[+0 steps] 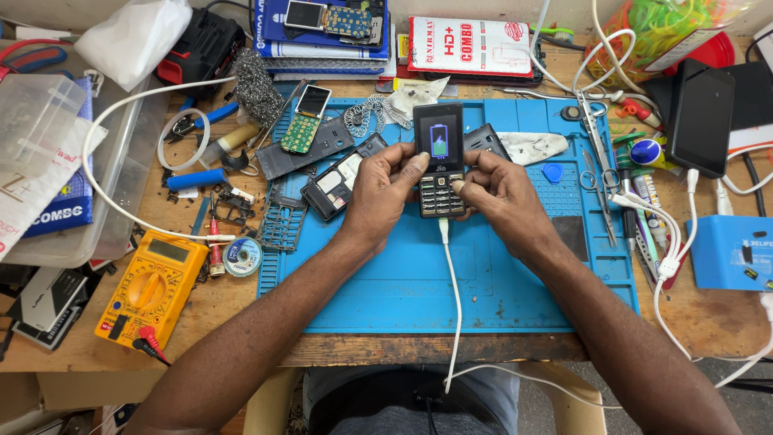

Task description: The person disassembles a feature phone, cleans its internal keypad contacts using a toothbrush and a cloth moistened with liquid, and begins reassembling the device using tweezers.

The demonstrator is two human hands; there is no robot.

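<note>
While my left hand (377, 193) and right hand (493, 197) wrap their fingers around the phone (440, 159) above the blue mat (419, 282), a tug on the white cord (452, 290) could unplug it.

phone repair workshop, blue mat (499, 298), multimeter (150, 290)

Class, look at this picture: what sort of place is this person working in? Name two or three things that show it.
Most likely a phone repair bench. Both hands hold a keypad phone over a blue repair mat; an opened phone with bare circuit board and a yellow multimeter lie nearby.
</note>
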